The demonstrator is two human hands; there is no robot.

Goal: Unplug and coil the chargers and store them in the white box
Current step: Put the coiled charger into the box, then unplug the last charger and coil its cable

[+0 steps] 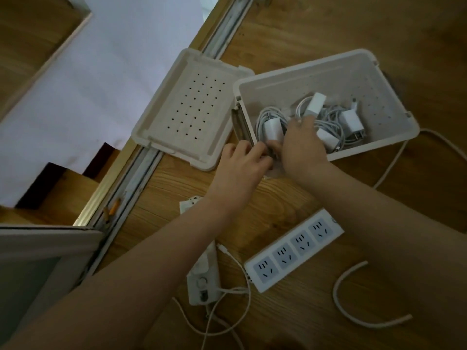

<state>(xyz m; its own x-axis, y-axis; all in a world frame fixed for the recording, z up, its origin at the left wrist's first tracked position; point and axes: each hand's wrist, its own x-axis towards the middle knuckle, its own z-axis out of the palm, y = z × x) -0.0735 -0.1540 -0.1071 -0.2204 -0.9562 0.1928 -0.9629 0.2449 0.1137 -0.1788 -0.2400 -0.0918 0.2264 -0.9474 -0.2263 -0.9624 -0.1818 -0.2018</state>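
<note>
Head view: white box [341, 79] on wooden floor, perforated lid [192, 109] off beside it; holds several coiled chargers [352, 122]. Right hand [300, 147] grasps the near-left charger's coil in the box; left hand [242, 162] curled alongside, grip cannot be told. Power strip [293, 251] nearby, its mark unreadable.

Brown wood-grain floor [316, 26] all round. A dull metal track [141, 170] crosses it diagonally, a small orange stub [115, 207] lying in its groove. Left of the track, a pale white sheet [101, 72]; lower left, a grey-framed panel [45, 248].
</note>
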